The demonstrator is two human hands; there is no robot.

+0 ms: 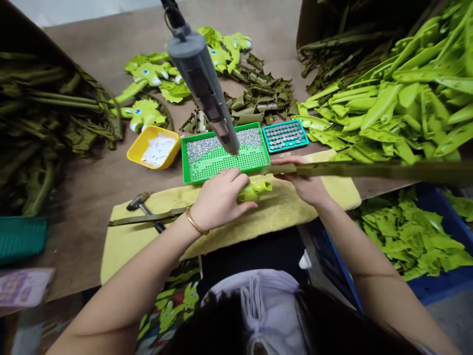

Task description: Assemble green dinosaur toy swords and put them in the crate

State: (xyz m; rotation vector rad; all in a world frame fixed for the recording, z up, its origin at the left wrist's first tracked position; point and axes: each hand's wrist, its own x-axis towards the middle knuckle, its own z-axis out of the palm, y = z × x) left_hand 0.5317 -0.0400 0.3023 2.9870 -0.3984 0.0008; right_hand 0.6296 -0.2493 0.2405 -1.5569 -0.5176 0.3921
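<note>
My left hand [221, 199], with a gold bangle [196, 222] at the wrist, is closed over a small lime-green plastic toy piece [254, 192] resting on a yellow towel [295, 204]. My right hand [301, 177] grips the end of a long olive-green plastic blade [369, 170] that reaches out to the right. Just ahead of my hands lies a green pegboard tray [229, 170] holding a layer of small silvery screws. A grey hanging power screwdriver [203, 88] points down at the tray, touching neither hand.
A teal tray of button cells [285, 136] and a yellow tray [153, 148] with white scraps stand near the green tray. A hammer [138, 202] and a flat olive strip [148, 216] lie on the towel. Heaps of green plastic parts surround the work area, with a blue bin [436, 197] at right.
</note>
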